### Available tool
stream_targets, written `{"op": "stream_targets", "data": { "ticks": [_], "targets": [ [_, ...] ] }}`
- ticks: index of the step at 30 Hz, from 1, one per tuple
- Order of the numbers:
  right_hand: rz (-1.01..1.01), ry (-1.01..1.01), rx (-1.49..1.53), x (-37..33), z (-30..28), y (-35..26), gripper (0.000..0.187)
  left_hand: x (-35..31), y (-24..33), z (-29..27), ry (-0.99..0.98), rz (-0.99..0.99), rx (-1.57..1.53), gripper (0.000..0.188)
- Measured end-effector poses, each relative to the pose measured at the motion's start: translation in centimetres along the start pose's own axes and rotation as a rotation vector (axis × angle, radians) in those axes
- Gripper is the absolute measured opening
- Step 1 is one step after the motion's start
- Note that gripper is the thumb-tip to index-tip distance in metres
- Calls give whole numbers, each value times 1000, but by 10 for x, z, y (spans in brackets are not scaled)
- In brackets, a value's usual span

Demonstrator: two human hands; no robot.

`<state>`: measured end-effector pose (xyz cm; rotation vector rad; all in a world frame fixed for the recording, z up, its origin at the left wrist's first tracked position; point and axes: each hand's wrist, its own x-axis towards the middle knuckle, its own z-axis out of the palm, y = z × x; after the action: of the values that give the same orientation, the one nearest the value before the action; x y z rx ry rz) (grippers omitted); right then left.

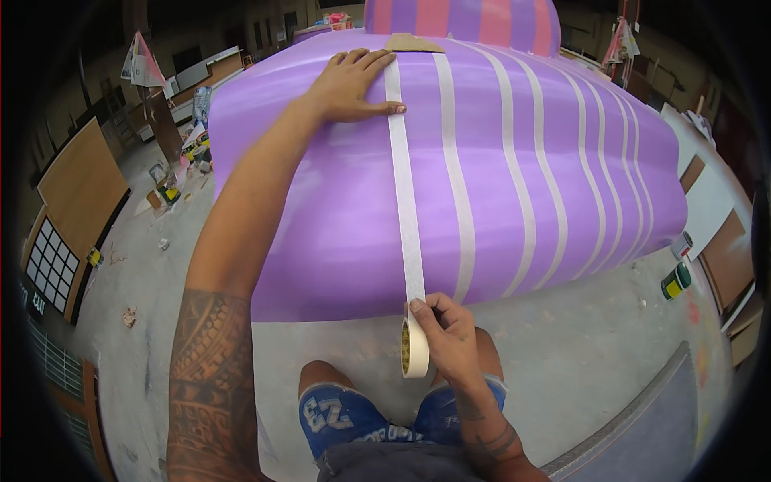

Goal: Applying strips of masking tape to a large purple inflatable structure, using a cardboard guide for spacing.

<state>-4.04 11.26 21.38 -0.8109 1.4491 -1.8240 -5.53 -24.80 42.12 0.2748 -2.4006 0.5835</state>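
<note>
A large curved purple form fills the middle of the view. Several pale strips of masking tape run down its right side. My left hand lies with fingers spread near the top, its thumb and fingertips pressing on a newer strip of tape. This strip stretches down to a cream roll of masking tape below the form's lower edge. My right hand pinches the tape where it leaves the roll. A small brown cardboard piece rests at the top beside my left fingertips.
A pink-and-purple striped piece rises behind the form. Paint cans stand on the grey floor at right. A wooden panel leans at left, near scattered cans and bottles. A grey sheet lies at lower right.
</note>
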Motion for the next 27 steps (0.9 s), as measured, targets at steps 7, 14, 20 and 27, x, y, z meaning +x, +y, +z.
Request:
{"op": "stream_targets", "data": {
  "ticks": [7,14,20,27],
  "targets": [
    [-9,-14,-58,7,1,6,23,-2,3,2,-23,-19,82,102],
    [-33,-63,-50,12,1,3,23,-6,6,5,1,-14,104,103],
    [-18,-88,-45,12,0,-3,23,-9,3,10,-11,-6,221,114],
    [-36,-68,-65,14,0,-3,24,-21,19,5,18,-24,210,104]
  ]
}}
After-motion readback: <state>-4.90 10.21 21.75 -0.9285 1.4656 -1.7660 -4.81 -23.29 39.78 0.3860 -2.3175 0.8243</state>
